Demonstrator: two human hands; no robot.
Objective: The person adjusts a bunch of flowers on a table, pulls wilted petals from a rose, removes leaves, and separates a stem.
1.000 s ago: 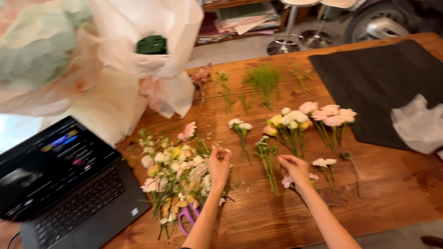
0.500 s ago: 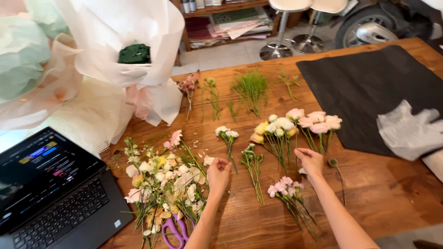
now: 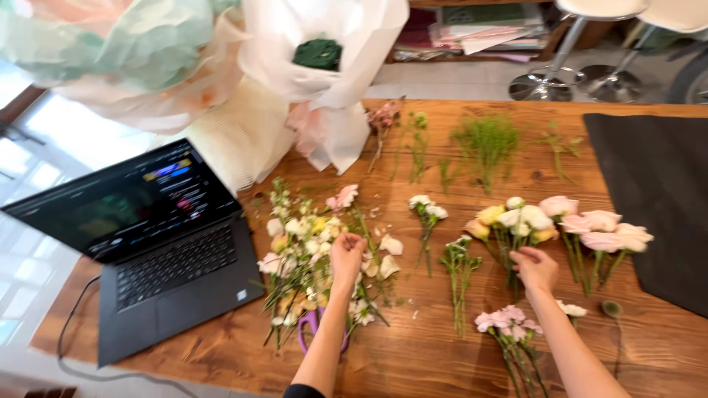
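Mixed flower pile (image 3: 310, 258), near the counter's (image 3: 442, 354) front edge, is hiding purple scissors (image 3: 313, 330); my left hand (image 3: 346, 254) is pressing it, grip unclear. Right hand (image 3: 536, 269), spread, has shifted to the yellow stems (image 3: 509, 221).

An open black laptop (image 3: 158, 243), dark screen (image 3: 125, 199) lit, sits at the table's left.

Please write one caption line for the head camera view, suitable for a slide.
Left hand rests on mixed flowers, right hand reaches for yellow-white blooms, beside a laptop.
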